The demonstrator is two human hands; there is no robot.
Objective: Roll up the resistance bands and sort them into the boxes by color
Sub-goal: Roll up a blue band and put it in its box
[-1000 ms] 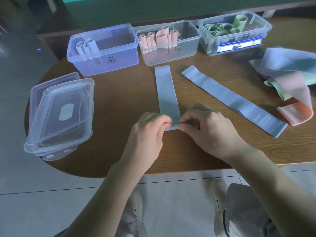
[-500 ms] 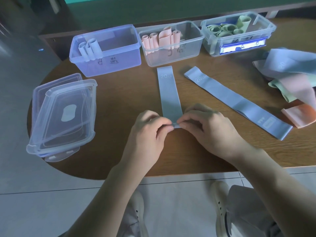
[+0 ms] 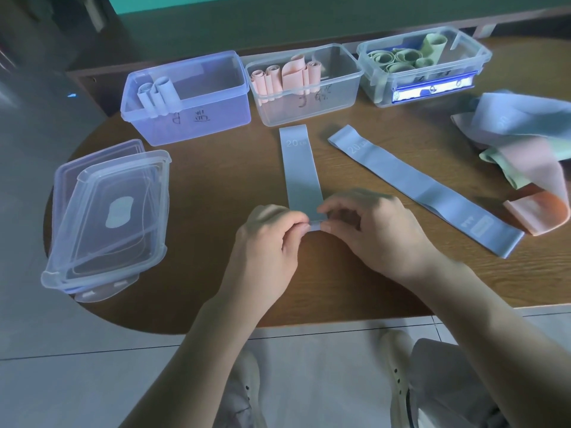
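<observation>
Both hands, left hand (image 3: 265,242) and right hand (image 3: 374,233), still pinch the blue band's (image 3: 301,174) slightly more rolled end.

Wooden tabletop (image 3: 216,186), rounded end at 9 o'clock. At 12 o'clock, three clear boxes (image 3: 304,84) in a row. Stacked lids (image 3: 108,217) at 9 o'clock. Two blue bands (image 3: 423,189) lie flat centrally; heap of unrolled bands (image 3: 525,149) at 3 o'clock.
</observation>
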